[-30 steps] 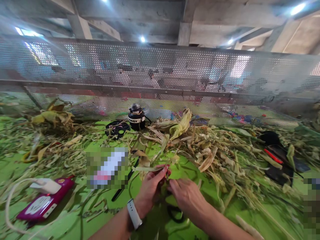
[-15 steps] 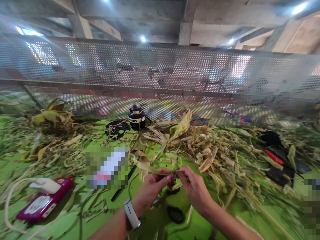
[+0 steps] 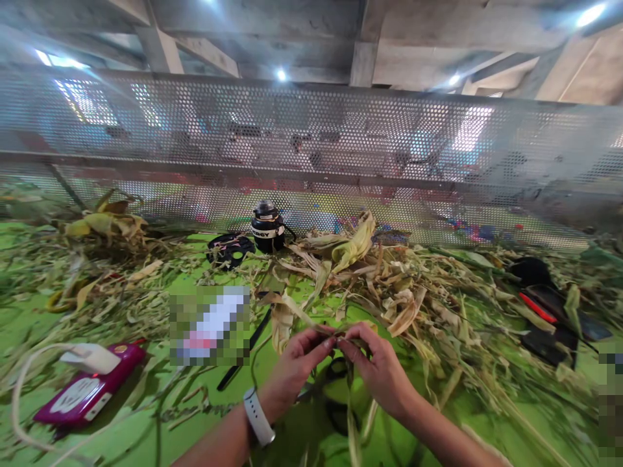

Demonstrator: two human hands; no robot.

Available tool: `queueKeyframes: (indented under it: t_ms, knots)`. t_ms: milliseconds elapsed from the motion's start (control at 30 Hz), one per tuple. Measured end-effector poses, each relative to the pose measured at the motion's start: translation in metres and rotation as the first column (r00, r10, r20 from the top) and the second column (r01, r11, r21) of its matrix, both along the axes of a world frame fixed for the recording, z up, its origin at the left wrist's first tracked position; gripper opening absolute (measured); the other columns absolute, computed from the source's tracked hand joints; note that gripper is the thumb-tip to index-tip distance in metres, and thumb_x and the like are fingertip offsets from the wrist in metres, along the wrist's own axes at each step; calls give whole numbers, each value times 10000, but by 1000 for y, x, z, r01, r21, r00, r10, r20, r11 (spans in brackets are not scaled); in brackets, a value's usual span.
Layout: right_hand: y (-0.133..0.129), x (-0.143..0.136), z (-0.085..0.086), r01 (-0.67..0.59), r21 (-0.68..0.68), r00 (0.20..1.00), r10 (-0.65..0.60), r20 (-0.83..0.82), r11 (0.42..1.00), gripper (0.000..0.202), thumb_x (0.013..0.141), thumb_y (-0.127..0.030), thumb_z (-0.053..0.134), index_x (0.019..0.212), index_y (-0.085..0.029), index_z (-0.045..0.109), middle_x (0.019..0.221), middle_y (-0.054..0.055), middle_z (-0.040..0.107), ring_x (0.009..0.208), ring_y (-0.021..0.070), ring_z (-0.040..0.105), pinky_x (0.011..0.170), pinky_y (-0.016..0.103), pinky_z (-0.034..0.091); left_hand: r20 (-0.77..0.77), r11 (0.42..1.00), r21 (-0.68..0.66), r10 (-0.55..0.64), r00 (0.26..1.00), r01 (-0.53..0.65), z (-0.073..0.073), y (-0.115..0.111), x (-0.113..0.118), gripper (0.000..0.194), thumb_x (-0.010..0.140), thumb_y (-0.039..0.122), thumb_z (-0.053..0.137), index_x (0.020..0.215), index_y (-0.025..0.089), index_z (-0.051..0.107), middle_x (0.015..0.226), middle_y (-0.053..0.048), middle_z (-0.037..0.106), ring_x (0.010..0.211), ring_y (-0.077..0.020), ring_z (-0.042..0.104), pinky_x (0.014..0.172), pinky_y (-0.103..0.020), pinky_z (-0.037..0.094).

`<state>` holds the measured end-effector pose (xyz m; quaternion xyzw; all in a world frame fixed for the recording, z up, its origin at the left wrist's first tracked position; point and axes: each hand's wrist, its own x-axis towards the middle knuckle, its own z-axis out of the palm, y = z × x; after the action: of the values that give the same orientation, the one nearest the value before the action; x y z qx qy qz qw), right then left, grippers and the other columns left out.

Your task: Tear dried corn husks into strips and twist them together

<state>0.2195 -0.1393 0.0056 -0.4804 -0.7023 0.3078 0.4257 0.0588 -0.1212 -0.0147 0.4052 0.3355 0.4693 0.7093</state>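
My left hand (image 3: 298, 363), with a white watch strap (image 3: 258, 416) on its wrist, pinches a strip of dried husk (image 3: 302, 314) that trails off to the upper left. Beside it, nearly fingertip to fingertip, my right hand (image 3: 377, 364) pinches the same husk work, and a pale strand (image 3: 352, 421) hangs down from between the hands. The exact spot where the strips meet is small and partly covered by my fingers. Beneath the hands, dark round loops lie on the green surface (image 3: 287, 447).
Dried husks (image 3: 413, 292) are heaped behind and to the right. At left lie a magenta power bank (image 3: 90, 389) with a white plug and cable, and a blurred-out object. A black jar (image 3: 267, 227) stands before a perforated metal screen (image 3: 311, 136). Dark items with red (image 3: 538, 307) lie right.
The pale strand now hangs below my fingers, where it did not before. My right hand has shifted slightly left, closer to my left hand, and the husk at left has swung a little.
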Motion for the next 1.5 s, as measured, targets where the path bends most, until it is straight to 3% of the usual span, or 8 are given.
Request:
queueKeyframes:
  t_ms: [267,533,733,900,1133,1233,1367,1500]
  knots:
    - [2,0,-8,82,-68,996,-84,-18,994,252,882,-396,481,740,-188,492,654,-19,498,604,118,456,575,217,378,-68,998,-46,-41,997,38,5,1,-5,274,650,269,721,907,176,717,799,-30,701,819,-179,598,791,-277,435]
    - [0,-2,-12,50,-60,998,-53,-41,997,241,877,-397,498,761,-186,513,648,-22,499,597,115,455,559,214,381,20,991,-127,54,998,-51,3,1,-2,199,618,267,759,795,184,724,797,-15,703,796,-157,600,773,-255,445]
    - [0,-2,-9,28,-179,975,-67,-213,983,295,840,-472,531,769,-187,509,639,-22,527,582,116,490,537,218,409,74,992,-99,-77,994,84,4,5,-3,275,590,296,820,809,154,736,824,-49,720,779,-135,618,788,-239,457]
    - [5,1,-10,99,-212,974,-139,-179,972,304,809,-444,592,936,-192,479,649,-27,579,618,144,561,585,245,438,87,987,-144,-56,995,68,3,10,-5,270,571,263,833,797,150,736,769,-38,705,708,-104,600,703,-189,455]
    - [12,19,-3,-51,100,956,20,292,994,705,794,-201,581,1418,-266,261,1006,45,621,811,174,629,767,330,510,90,971,-239,11,996,11,8,13,-9,317,542,231,848,813,174,695,702,9,657,634,-75,558,588,-162,413]
    - [11,22,-3,-148,401,856,-86,510,904,650,774,-176,601,1369,-328,387,1200,87,562,978,235,597,844,408,496,53,983,-184,-15,998,25,6,14,-10,326,561,262,838,826,165,674,710,4,638,645,-85,551,596,-180,409]
    - [9,22,-4,-307,626,799,-164,579,717,428,829,-132,551,1212,-322,561,1102,50,641,1059,209,554,1013,445,367,-80,998,-56,-22,997,18,5,16,-10,317,589,333,814,782,141,651,724,-17,633,683,-115,556,651,-222,421]
    - [10,19,-3,-259,535,867,-50,496,804,280,842,-134,541,1037,-289,669,895,29,684,834,169,603,954,429,404,-220,997,73,-15,975,32,9,16,-10,310,615,372,781,771,145,639,730,-17,635,711,-138,564,685,-246,431]
